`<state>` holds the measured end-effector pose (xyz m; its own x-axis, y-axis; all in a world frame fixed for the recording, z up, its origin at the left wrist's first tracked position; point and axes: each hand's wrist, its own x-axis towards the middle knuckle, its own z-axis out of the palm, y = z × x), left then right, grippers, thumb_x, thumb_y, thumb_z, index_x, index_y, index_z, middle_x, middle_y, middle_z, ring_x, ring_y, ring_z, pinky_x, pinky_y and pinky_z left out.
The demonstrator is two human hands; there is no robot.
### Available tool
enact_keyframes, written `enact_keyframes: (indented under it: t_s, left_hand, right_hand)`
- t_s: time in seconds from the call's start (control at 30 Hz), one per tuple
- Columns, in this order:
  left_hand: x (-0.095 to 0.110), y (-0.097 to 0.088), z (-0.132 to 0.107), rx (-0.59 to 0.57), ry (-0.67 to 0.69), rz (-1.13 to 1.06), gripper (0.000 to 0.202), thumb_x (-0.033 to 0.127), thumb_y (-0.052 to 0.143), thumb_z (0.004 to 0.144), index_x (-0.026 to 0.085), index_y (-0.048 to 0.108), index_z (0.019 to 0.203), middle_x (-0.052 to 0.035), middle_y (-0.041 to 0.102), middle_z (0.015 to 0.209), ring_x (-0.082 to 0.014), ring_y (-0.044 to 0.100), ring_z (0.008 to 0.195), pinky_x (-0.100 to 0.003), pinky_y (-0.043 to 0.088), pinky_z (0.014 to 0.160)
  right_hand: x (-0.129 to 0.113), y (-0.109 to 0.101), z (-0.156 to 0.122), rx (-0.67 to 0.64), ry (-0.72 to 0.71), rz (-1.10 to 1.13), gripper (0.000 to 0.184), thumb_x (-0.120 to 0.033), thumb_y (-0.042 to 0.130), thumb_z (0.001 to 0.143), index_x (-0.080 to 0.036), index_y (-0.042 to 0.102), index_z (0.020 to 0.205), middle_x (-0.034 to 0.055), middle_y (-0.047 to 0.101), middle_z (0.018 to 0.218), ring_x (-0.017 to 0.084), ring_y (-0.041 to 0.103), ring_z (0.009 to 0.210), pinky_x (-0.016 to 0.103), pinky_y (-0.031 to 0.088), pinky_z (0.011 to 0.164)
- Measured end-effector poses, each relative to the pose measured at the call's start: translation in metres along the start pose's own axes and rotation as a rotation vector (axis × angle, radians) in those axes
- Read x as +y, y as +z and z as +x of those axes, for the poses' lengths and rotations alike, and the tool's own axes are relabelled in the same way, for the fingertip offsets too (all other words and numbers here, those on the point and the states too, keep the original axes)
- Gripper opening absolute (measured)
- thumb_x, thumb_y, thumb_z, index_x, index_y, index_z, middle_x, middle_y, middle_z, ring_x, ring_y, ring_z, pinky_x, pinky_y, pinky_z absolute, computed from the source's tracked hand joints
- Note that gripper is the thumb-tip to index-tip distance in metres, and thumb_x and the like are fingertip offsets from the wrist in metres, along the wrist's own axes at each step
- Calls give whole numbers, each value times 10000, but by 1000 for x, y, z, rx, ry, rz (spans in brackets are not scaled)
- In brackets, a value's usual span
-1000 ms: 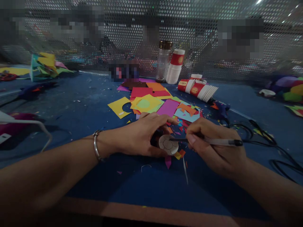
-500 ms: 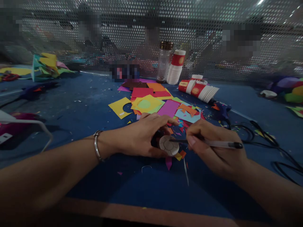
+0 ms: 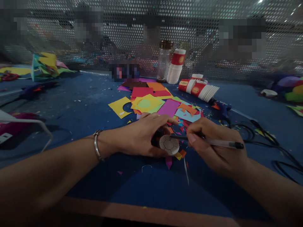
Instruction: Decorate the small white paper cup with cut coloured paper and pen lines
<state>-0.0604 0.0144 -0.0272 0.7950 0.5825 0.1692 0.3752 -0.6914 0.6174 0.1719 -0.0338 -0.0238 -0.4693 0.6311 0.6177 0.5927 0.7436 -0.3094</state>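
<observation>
My left hand [image 3: 142, 135] curls around a small white round piece [image 3: 169, 146], thumb at its lower edge. Dark lines divide its face into segments, and something dark behind it is partly hidden by my fingers. My right hand [image 3: 213, 145] pinches a pen [image 3: 220, 143] with a clear barrel and black end. The pen's tip rests on or just over the upper edge of the round piece; I cannot tell whether it touches. Just below the piece are a purple paper point [image 3: 168, 162] and orange and yellow scraps [image 3: 181, 154].
Coloured paper sheets [image 3: 143, 104] and scraps lie beyond my hands. Behind them stand a clear bottle [image 3: 164, 61] and stacked paper cups [image 3: 176, 66]; more cups [image 3: 199, 90] lie sideways. Glue guns [image 3: 222, 109] [image 3: 35, 90] and black cable [image 3: 270, 143] occupy both sides. A perforated metal screen [image 3: 132, 34] closes the back.
The pen tip has shifted slightly upward, from the middle of the round piece to near its upper edge. My left hand keeps its hold almost unmoved.
</observation>
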Motion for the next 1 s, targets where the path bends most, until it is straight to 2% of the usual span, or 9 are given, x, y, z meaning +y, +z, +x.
enact_keyframes:
  t_s: [0.23, 0.67, 1.0]
  left_hand:
    - [0, 0, 0, 2, 13, 6, 698, 460, 818, 793, 219, 496, 1364, -79, 703, 1167, -312, 613, 1169, -508, 383, 1066]
    - [-2, 0, 0, 7, 44, 3, 690, 459, 816, 799, 196, 496, 1351, -86, 700, 1185, -306, 604, 1174, -504, 378, 1073]
    - [-4, 1, -1, 22, 40, 28, 718, 483, 815, 794, 221, 490, 1378, -86, 705, 1169, -318, 608, 1195, -494, 397, 1082]
  right_hand:
    - [-2, 1, 0, -38, -14, 77, 159, -142, 488, 939, -229, 549, 821, -37, 613, 611, 103, 530, 483, 249, 391, 491]
    - [-1, 0, 0, -35, -24, 53, 158, -154, 488, 941, -230, 559, 822, -27, 626, 621, 109, 542, 487, 253, 402, 493]
    - [1, 0, 1, -35, -42, 0, 159, -142, 478, 946, -238, 536, 833, -30, 627, 644, 108, 546, 514, 264, 378, 499]
